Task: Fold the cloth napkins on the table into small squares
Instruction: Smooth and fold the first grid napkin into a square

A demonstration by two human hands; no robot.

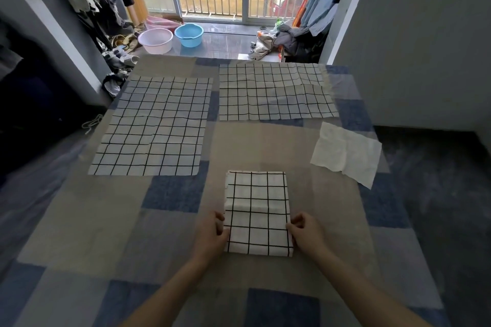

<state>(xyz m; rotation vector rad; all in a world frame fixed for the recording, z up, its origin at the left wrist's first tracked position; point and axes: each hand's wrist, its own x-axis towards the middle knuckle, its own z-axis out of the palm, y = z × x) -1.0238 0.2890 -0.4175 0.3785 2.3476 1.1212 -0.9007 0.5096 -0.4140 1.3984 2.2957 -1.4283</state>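
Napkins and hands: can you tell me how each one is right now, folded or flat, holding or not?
Near napkin: folded into a narrow rectangle, held at both side edges.
Left napkin: spread flat, unfolded.
Far napkin: spread out, slightly wrinkled, unfolded.
White cloth: lying flat, creased, untouched.
Left hand: gripping the near napkin's left edge.
Right hand: gripping its right edge.

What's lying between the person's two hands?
In the head view, the folded checked napkin lies between the left hand and right hand; both pinch its side edges.
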